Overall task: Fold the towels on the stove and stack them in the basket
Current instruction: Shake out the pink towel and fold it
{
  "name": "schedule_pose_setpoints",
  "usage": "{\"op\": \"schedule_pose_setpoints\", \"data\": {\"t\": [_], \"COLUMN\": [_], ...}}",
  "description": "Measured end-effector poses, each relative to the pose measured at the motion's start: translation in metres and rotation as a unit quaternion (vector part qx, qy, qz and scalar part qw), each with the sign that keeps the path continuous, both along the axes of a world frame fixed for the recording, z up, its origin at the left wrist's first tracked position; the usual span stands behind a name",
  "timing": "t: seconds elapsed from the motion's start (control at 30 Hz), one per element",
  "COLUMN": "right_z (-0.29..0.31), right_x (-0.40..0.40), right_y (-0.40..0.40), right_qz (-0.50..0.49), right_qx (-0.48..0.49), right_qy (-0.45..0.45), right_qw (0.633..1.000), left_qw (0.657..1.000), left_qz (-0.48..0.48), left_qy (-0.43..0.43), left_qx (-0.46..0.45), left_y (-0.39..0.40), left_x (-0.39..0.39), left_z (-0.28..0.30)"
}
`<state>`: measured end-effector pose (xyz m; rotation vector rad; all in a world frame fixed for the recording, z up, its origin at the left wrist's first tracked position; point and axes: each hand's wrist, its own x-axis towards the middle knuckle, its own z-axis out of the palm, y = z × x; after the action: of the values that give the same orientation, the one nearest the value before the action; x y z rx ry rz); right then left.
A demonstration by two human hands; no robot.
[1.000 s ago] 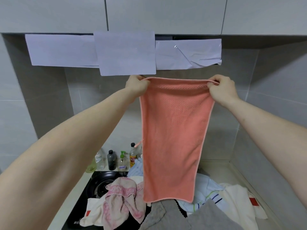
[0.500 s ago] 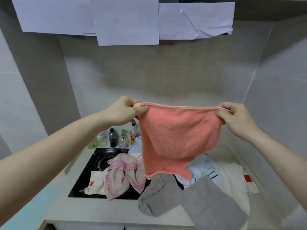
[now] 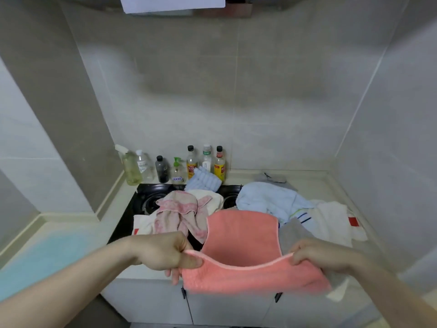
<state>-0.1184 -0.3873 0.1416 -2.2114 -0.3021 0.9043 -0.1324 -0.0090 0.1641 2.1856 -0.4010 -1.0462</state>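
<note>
**Coral towel coming down onto the stove pile for its first fold**

Nearest the stove's front edge, the left hand [image 3: 165, 253] is pinching one corner of the coral towel [image 3: 241, 235] and the right hand [image 3: 319, 255] is pinching the other, fingers curled on the hem. A second ago the towel was hanging full length at head height; half a second ago it was descending; now its far part is lying on the pile while the held hem is sagging toward the person, in front of the stove [image 3: 139, 200]. Judgement: the spreading is finishing and the first fold is beginning, with the held edge probably going forward over the laid part.

On the stove, left of the coral towel, a pink towel [image 3: 179, 211] is lying crumpled on a white one. Right of it, a grey towel [image 3: 293, 235], a light blue towel [image 3: 267, 200] and a white towel [image 3: 333, 218] are overlapping, all unfolded. Behind the stove, bottles [image 3: 191, 164] are standing along the wall. The basket is not in view, so most of the task is remaining.
</note>
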Motion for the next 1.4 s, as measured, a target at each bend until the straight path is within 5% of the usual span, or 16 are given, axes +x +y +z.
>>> {"op": "schedule_pose_setpoints", "data": {"t": [0.2,0.33,0.7,0.9,1.2,1.4], "right_z": [-0.037,-0.062,-0.091,-0.116,-0.139,-0.168], "right_x": [-0.005,-0.003,0.047,0.083,0.133,0.175], "right_y": [0.009,0.003,0.005,0.011,0.014,0.000], "right_qz": [0.066,-0.023,-0.159,-0.235,-0.343,-0.325], "right_qx": [-0.069,-0.079,-0.071,-0.080,-0.095,-0.110], "right_qy": [0.027,0.041,-0.096,-0.212,-0.231,-0.208], "right_qw": [0.995,0.996,0.980,0.945,0.905,0.916], "left_qw": [0.999,0.999,0.977,0.965,0.947,0.938], "left_qz": [-0.007,0.002,0.148,0.202,0.270,0.308], "left_qy": [0.044,0.029,-0.152,-0.168,-0.173,-0.153], "left_qx": [0.021,0.025,0.036,0.019,0.030,0.037], "left_y": [-0.010,-0.009,0.013,0.009,-0.014,-0.037], "left_x": [-0.002,0.006,0.083,0.124,0.192,0.223], "left_z": [-0.041,-0.062,-0.119,-0.139,-0.172,-0.190]}}
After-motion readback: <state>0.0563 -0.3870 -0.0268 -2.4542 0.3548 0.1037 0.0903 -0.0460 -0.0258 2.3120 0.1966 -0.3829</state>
